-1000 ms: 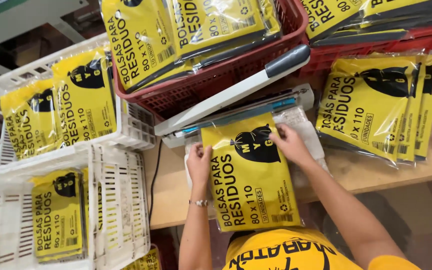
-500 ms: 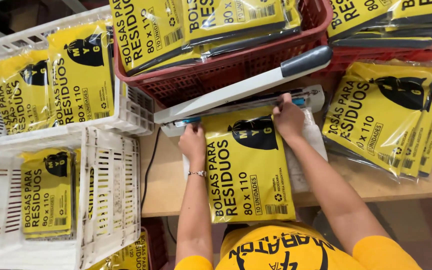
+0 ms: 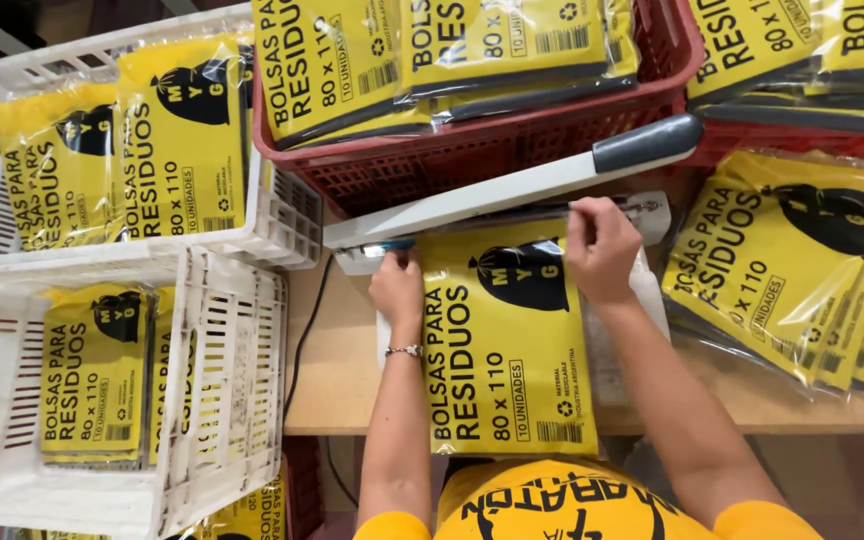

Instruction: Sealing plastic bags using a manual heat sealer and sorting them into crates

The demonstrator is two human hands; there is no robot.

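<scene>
Your two bare arms reached up from the bottom of the frame to a flat yellow plastic packet with black print, which lay at the centre on the pale wooden worktop. Its long axis ran straight up and down the frame, with the top edge tucked under the raised white arm of a heat sealer with a grey handle, slanting from centre left up to the upper right.

Your left hand was closed, pinching the packet's upper left corner, just beside the sealer's hinge end. Your right hand lay curled over the upper right corner, fingers pressing it down near the sealing bar. Both hands sat level at the top edge, and your right hand was nearer the grey handle, which lay up and to the right.

A red plastic basket of similar packets stood directly behind the sealer.
</scene>
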